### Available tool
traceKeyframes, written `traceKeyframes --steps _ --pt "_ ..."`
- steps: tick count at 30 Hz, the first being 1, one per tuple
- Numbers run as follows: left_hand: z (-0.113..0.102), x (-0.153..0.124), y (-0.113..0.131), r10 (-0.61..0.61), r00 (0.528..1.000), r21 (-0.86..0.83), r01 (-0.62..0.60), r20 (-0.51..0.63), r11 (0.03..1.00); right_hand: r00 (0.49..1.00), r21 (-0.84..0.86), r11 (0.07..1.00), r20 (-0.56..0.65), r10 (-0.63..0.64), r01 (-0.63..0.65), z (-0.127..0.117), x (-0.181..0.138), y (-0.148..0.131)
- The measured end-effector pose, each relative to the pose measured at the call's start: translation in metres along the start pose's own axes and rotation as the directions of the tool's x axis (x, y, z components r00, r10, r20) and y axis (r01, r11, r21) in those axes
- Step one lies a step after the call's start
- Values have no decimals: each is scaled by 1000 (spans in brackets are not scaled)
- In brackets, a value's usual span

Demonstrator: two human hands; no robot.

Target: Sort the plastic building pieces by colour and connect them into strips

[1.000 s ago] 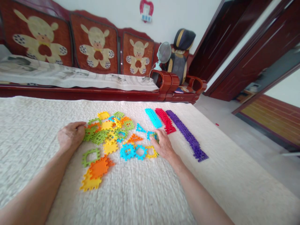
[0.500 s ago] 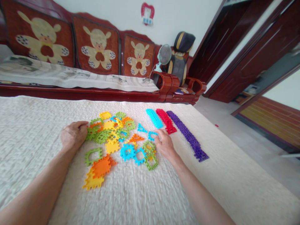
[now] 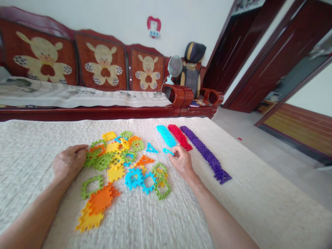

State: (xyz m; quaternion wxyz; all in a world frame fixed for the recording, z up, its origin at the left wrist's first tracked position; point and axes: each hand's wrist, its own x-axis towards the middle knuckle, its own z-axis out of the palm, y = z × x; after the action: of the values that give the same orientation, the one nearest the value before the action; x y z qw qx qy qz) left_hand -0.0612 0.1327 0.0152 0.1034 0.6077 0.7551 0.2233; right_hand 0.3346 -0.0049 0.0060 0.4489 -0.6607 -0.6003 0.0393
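My right hand [image 3: 182, 162] pinches a small light-blue toothed building piece [image 3: 168, 151] between thumb and fingertips, lifted a little and seen nearly edge-on. My left hand [image 3: 70, 161] rests with fingers curled at the left side of a heap of interlocking plastic pieces, against the green lattice squares [image 3: 103, 162]. Anything inside its fingers is hidden. Between the hands lie a blue triangle [image 3: 151, 148], an orange triangle [image 3: 144, 160], blue squares [image 3: 134, 178] and green frames [image 3: 163, 189]. Nearer me are an orange square [image 3: 101, 200] and a yellow square [image 3: 89, 218].
Three joined strips lie beyond and right of my right hand: light blue [image 3: 166, 136], red [image 3: 180, 137] and purple [image 3: 204, 152]. A pale textured cloth [image 3: 145, 224] covers the table. Behind it stand a wooden sofa [image 3: 145, 112] and a small fan [image 3: 175, 67].
My right hand has raised the blue piece off the cloth and tilted it. My left hand stays beside the heap. The whole view has shifted slightly.
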Motion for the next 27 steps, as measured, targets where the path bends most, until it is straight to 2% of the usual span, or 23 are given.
traceKeyframes --steps 2,5,10,16,23,27 --pt "-3 -2 4 -7 1000 -2 7 10 1000 997 -94 994 -42 -68 63 -2 0 1" --pt "-6 -4 7 -22 1000 -10 22 13 1000 995 -206 974 25 -95 98 -2 -3 0" --pt "-1 1 -1 -22 999 -25 21 -24 999 976 -192 968 176 -126 159 -2 -7 -4" --pt "3 4 -7 -8 999 -13 8 -37 1000 967 -213 964 232 -109 160 -4 -6 -4" --pt "-2 5 -3 -48 999 33 48 3 998 973 -221 964 208 -98 144 -2 -6 -7" --pt "-1 5 -4 -27 1000 36 27 0 999 988 -266 953 98 -123 145 -9 -3 -6"
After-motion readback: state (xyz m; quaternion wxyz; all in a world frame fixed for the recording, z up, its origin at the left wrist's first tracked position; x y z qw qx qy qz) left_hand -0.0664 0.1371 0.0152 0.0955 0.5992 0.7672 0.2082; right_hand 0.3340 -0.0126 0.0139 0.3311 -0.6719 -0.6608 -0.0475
